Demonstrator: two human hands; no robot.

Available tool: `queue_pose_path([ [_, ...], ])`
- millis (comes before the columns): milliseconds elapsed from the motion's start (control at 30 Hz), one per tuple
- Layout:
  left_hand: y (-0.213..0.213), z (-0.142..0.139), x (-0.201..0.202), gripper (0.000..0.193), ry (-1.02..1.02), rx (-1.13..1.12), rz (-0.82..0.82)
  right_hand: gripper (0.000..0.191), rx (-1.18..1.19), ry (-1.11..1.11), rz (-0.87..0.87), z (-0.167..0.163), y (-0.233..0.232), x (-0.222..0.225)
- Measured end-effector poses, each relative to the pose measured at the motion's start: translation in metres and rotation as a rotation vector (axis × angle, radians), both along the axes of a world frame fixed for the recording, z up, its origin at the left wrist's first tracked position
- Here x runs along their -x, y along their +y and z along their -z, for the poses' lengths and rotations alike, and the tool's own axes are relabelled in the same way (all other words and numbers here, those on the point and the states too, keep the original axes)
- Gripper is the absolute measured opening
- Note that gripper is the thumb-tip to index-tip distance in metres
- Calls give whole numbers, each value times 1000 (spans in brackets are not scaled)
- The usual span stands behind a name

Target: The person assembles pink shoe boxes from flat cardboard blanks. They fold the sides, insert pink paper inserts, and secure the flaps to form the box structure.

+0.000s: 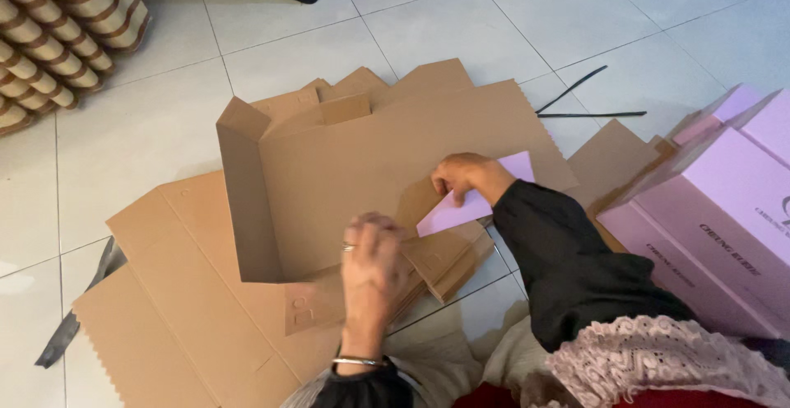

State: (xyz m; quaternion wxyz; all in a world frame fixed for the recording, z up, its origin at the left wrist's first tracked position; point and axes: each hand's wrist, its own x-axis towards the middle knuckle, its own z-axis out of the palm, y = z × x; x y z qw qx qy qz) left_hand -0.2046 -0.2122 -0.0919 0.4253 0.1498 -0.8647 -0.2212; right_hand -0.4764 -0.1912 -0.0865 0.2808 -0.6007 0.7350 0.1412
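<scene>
A flat brown cardboard box blank lies on the tiled floor with its left side flap folded upright. My left hand, with a ring and a bracelet, presses down on the near flap of the blank. My right hand, in a black sleeve, pinches a flap whose pink outer face shows at the right side. Both hands are closed on the cardboard.
More flat brown blanks lie stacked underneath and to the left. Finished pink boxes are piled at the right. Stacked striped paper cups sit at the top left, black straps at the back, a grey strap at the left.
</scene>
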Motion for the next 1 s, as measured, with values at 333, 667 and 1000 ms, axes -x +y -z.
queue_pose_path([
  [333,54,77,37,41,-437,-104,305,90,256,199,148,-14,2,-9],
  [667,65,121,42,34,-675,-561,17,100,458,229,453,19,89,-60],
  [1000,53,105,31,72,-14,-1680,-175,48,741,-232,468,6,85,-115],
])
